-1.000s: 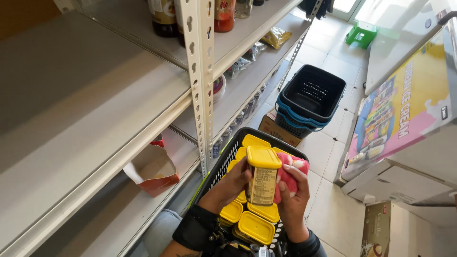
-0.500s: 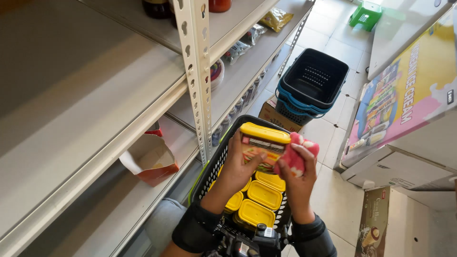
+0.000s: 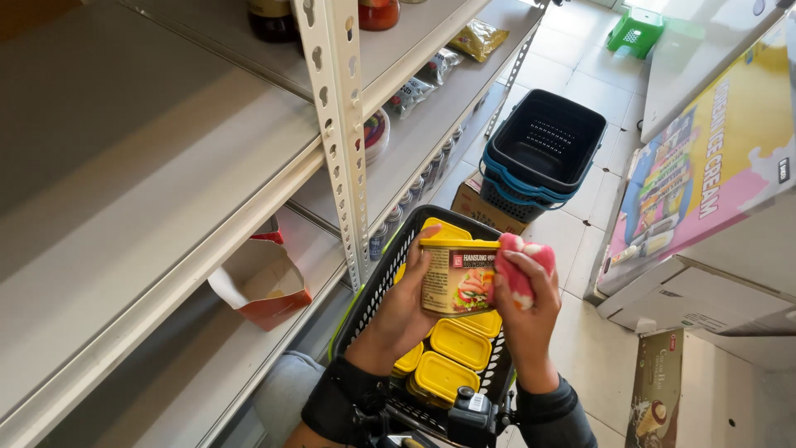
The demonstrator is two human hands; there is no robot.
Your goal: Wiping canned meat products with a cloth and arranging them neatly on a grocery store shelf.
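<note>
Left hand (image 3: 412, 303) and right hand (image 3: 524, 309) raised together (each grip closed).

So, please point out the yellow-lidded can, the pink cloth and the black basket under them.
can (image 3: 458, 280), head view, on its printed side
pink cloth (image 3: 516, 274), head view, its middle fold
black basket (image 3: 375, 282), head view, left wire wall

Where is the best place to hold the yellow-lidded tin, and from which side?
Hold the yellow-lidded tin across its flat side walls, coming from the left, as the left hand does. The right hand presses a pink cloth on its right side.
</note>
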